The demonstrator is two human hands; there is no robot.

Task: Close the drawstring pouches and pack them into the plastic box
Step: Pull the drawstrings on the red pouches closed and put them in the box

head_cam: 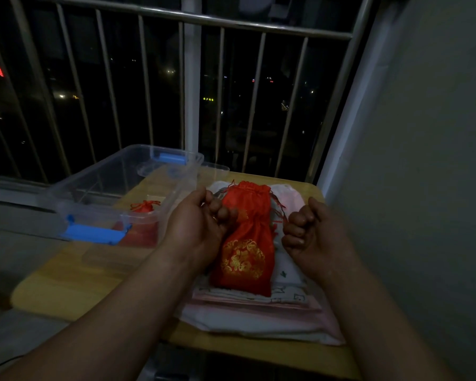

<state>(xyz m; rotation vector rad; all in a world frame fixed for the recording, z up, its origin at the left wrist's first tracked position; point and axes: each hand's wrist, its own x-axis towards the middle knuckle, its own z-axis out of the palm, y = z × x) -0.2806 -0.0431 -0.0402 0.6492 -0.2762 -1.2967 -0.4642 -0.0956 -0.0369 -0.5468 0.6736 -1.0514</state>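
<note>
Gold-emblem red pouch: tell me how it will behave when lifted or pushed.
Probably floppy: the pouch is soft cloth, cinched at the neck, so it should sag when lifted. Its shiny fabric may slide over the cloths if pushed. It lies flat, so rolling seems unlikely.

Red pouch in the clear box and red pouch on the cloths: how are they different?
The pouch in the box has its neck pulled tight into a small bunch; the pouch on the cloths has a wider top. The pouch in the box sits behind clear plastic, no pattern plain; the pouch on the cloths lies in the open and shows a round gold pattern. Both are red.
</note>
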